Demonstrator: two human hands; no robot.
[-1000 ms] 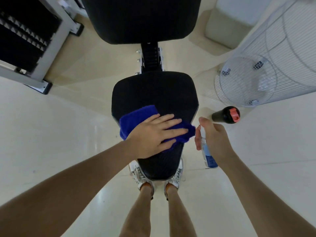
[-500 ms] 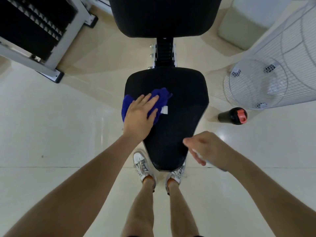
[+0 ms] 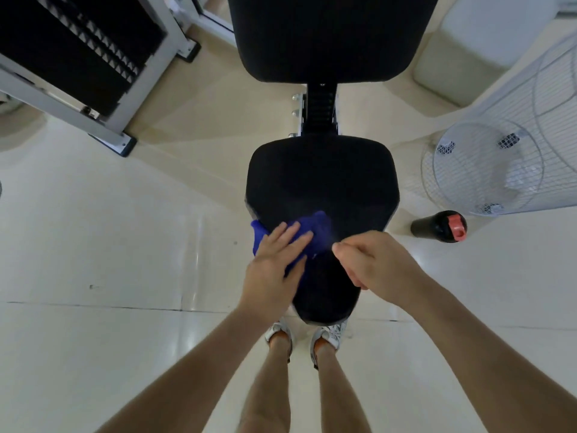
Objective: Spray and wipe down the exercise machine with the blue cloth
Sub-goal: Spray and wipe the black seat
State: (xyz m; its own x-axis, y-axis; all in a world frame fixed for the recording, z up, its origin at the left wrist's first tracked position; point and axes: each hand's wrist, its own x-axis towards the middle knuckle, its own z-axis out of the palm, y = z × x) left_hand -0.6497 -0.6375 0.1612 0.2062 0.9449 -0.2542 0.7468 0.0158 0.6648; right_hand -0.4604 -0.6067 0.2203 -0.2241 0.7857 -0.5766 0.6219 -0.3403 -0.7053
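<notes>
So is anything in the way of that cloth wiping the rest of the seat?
Only the right hand, which is over the seat just right of the cloth. Nothing visible lies on the wide part of the seat beyond the cloth.

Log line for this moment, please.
step: wipe | left hand: pressing blue cloth on seat pad | right hand: curled above seat pad, contents hidden

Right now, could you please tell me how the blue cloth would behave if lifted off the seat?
Probably floppy: the blue cloth lies bunched in soft folds under the left hand and seems to droop over the edge of the seat. Likely light, being thin fabric. It may slide readily, since the seat looks smooth.
</notes>
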